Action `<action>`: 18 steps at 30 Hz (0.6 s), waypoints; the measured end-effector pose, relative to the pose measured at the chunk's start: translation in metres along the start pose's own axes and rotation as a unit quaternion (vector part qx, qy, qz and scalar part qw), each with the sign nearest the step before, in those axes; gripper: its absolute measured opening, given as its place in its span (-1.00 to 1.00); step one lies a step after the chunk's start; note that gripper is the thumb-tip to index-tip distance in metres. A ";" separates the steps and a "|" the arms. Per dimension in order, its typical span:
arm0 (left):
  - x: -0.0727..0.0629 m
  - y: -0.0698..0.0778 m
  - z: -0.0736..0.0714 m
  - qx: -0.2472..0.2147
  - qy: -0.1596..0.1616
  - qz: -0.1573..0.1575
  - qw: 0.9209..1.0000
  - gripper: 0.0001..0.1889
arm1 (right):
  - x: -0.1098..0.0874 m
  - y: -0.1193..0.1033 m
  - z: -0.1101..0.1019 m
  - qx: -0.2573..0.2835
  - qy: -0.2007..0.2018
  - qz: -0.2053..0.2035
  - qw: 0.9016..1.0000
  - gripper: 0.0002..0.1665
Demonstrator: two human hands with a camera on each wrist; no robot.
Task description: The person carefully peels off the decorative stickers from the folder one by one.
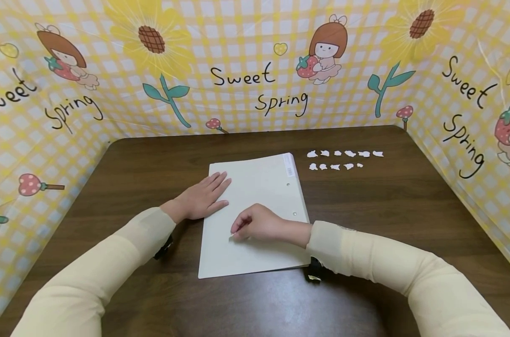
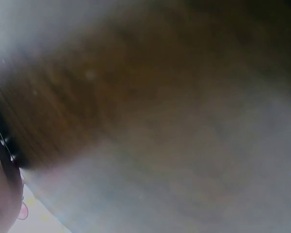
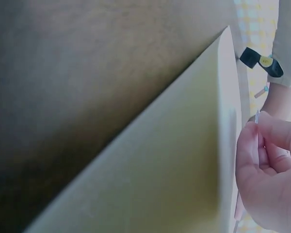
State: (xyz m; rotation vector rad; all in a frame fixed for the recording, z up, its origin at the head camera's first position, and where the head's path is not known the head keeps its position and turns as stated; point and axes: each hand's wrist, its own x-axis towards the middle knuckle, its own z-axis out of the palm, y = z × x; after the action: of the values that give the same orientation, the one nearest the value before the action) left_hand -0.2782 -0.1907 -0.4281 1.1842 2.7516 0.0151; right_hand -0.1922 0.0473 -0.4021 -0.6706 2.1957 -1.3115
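A white file folder (image 1: 259, 180) with a label and two small metal rivets on its right side lies on the dark wooden table (image 1: 377, 224). My left hand (image 1: 202, 197) rests on its left edge, fingers straight and spread over the cover. Above the folder's lower middle, my right hand (image 1: 258, 223) pinches a small white piece (image 1: 232, 238) between thumb and index finger. The right wrist view shows the thin edge of that white piece (image 3: 257, 116) sticking out past the fingertips. In the left wrist view, the picture is mostly blurred table and folder.
Two rows of small, irregular white pieces (image 1: 350, 153) lie at the table's back right, beyond the folder's right edge. A yellow checked cloth (image 1: 238, 42) with printed flowers and lettering hangs around the back and sides. Each wrist wears a black device (image 1: 315, 270).
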 end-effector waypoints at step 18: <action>0.002 -0.003 0.002 0.006 -0.007 -0.003 1.000 -0.24 | -0.010 0.007 -0.034 0.037 0.038 0.018 0.998 -0.91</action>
State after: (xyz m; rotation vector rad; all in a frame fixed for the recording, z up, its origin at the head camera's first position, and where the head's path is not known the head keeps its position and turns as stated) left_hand -0.2812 -0.1912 -0.4308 1.1744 2.7461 -0.0103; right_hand -0.2071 0.0790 -0.3919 -0.5586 2.1960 -1.4132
